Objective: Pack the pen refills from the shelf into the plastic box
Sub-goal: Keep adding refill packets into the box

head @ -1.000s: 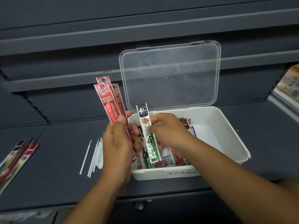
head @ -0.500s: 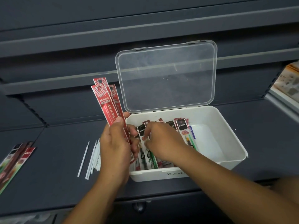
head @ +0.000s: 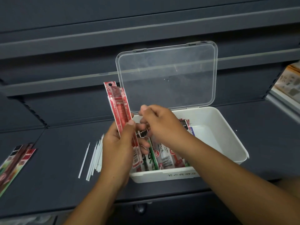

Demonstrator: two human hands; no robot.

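Head view: left hand (head: pixel 116 148) is gripping red refill packs (head: pixel 118 104) upright.
Right hand (head: pixel 162 124) is hovering over the plastic box (head: pixel 209 116), fingers curled; hold unclear.

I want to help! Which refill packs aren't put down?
The red packs held upright in the left hand; the rest lie in the white box or on the shelf.
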